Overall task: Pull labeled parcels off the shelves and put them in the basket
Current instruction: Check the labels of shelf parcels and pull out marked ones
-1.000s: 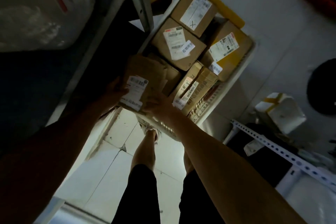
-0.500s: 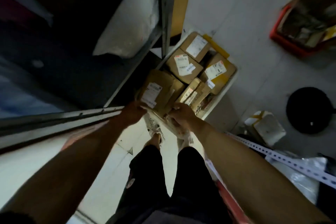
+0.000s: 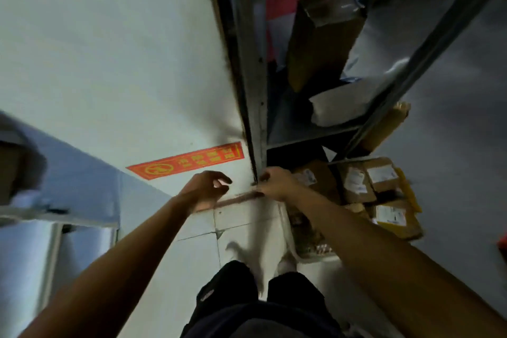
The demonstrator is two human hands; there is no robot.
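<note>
Pale wall (image 3: 109,49) fills the view from nine to twelve o'clock, meeting tiled floor (image 3: 241,217) along a dark skirting line just below the hands. A red warning sticker (image 3: 186,160) is stuck to the wall at about ten o'clock from the left hand. Grey metal shelving (image 3: 252,77) runs up from the centre toward twelve o'clock, its upright post forming a hard edge directly between the two hands; a second slanted post crosses at two o'clock. Open floor lies at six o'clock around the person's legs in dark shorts (image 3: 255,307), and more bare floor shows at three o'clock beyond the basket.

The left hand (image 3: 205,189) hangs in front of the wall with fingers loosely curled and holding nothing. The right hand (image 3: 277,184) is beside the post's foot, fingers bent; blur hides whether it pinches anything.

Labelled parcels (image 3: 356,184) lie at three o'clock from the right hand, close by its knuckles but untouched. They sit packed in the white basket (image 3: 304,252) on the floor: several brown cartons with white labels face up, plus yellow-wrapped ones at the far side.

On the shelf above, at one o'clock, a tall brown carton (image 3: 321,35) leans tilted, with a white soft package (image 3: 343,104) lying just below it.
</note>
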